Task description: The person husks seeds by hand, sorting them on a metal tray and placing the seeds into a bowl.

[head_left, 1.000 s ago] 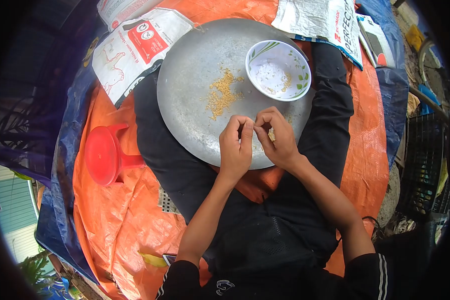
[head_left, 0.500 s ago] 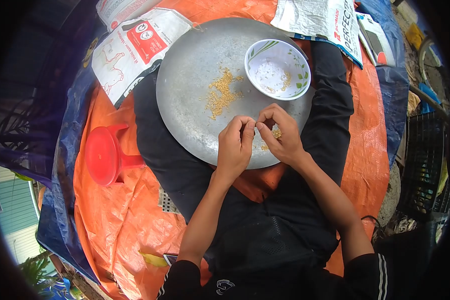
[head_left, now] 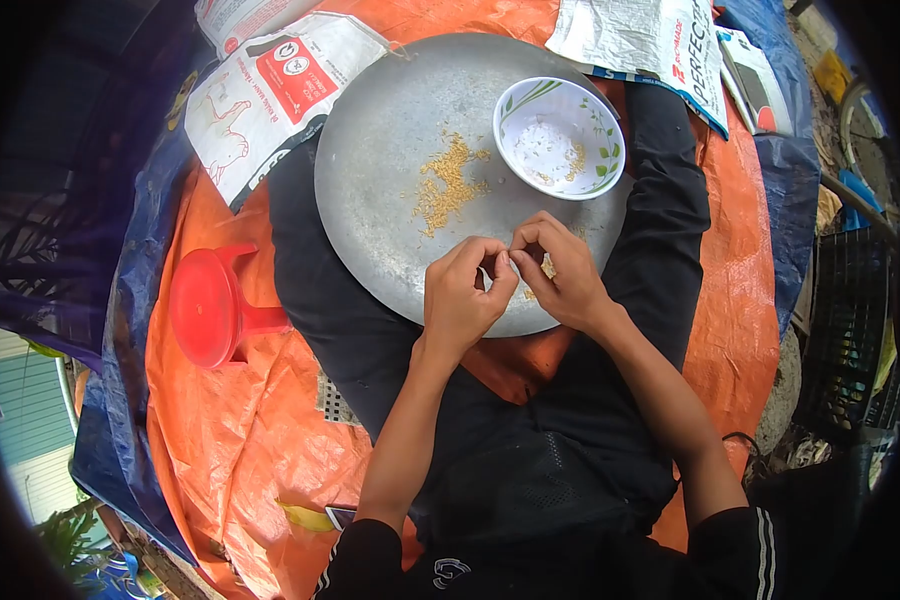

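Over the near part of a round metal tray (head_left: 380, 130), my left hand (head_left: 465, 290) and my right hand (head_left: 562, 272) meet at the fingertips. Both are closed in a pinch; whatever lies between the fingers is too small to make out. Golden unhusked grains (head_left: 450, 185) are spread in a loose patch at the tray's middle. A smaller heap of husk-coloured bits lies partly hidden under my right hand. Beyond it, a white bowl (head_left: 558, 140) with a green leaf pattern stands on the tray, holding whitish grains and a few golden ones.
The tray rests across my legs on an orange tarp (head_left: 240, 440). To the left lies a small red plastic stool (head_left: 205, 310). Printed sacks (head_left: 270, 100) lie at the far left, with another white sack (head_left: 640, 45) at the far right. A black crate (head_left: 845, 320) stands at the right edge.
My left hand has shifted slightly left and its thumb and fingers are more rounded. My right hand stays almost in place. The view has moved very slightly.
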The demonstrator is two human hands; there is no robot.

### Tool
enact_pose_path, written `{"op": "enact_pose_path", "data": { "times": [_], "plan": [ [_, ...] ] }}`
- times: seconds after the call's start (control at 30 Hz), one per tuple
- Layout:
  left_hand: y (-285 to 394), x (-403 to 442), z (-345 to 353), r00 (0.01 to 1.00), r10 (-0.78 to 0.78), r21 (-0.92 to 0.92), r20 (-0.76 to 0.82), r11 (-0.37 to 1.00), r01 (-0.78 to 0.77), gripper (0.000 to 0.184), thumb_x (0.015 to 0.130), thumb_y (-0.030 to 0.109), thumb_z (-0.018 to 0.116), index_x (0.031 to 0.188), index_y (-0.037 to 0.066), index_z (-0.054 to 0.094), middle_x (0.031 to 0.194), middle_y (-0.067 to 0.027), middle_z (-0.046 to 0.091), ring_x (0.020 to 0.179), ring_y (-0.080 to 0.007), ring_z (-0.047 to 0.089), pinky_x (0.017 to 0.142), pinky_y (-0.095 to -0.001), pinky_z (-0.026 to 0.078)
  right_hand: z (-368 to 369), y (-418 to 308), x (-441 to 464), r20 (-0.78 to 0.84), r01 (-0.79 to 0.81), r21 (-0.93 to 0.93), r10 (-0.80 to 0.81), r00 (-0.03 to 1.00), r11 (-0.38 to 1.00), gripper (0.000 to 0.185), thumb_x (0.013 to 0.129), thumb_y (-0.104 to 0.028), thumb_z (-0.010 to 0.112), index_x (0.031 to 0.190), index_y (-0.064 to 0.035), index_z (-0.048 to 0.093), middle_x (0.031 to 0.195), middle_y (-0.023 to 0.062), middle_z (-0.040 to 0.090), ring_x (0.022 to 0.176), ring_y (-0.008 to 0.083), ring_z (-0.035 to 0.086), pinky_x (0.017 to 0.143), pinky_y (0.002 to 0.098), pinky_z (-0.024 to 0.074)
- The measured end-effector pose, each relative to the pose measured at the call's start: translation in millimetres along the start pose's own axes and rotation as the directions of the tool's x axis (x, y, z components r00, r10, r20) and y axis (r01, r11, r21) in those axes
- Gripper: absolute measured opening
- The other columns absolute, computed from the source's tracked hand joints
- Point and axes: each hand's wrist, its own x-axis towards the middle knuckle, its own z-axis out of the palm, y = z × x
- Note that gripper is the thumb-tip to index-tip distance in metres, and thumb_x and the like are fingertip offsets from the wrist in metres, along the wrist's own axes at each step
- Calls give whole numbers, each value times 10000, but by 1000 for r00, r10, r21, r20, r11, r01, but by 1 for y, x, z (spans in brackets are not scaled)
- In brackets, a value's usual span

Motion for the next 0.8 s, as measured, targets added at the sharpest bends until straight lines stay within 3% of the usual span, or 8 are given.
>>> {"op": "enact_pose_path", "data": {
  "times": [0.6, 0.8],
  "plan": [
    [-2, -5, 12, 985, 128, 36, -115, 992, -124, 69, 900, 23, 626, 862, 2, 573, 684, -82, 593, 564, -136, 579, 524, -299, 472, 5, 0, -4, -61, 94, -67, -98, 993, 993, 163, 859, 52, 662, 968, 10, 550, 920, 117, 560, 695, 241, 624, 605, 341, 508],
    [1, -5, 11, 997, 23, -86, -69, 996, -29, 91, 929, 42, 598, 853, 6, 561, 677, -45, 569, 583, -87, 542, 535, -262, 437, 5, -1, -5, -55, 103, -38, -105, 993, 994, 157, 855, 51, 642, 960, 13, 531, 912, 121, 546, 696, 241, 607, 619, 338, 500]
  ]
}}
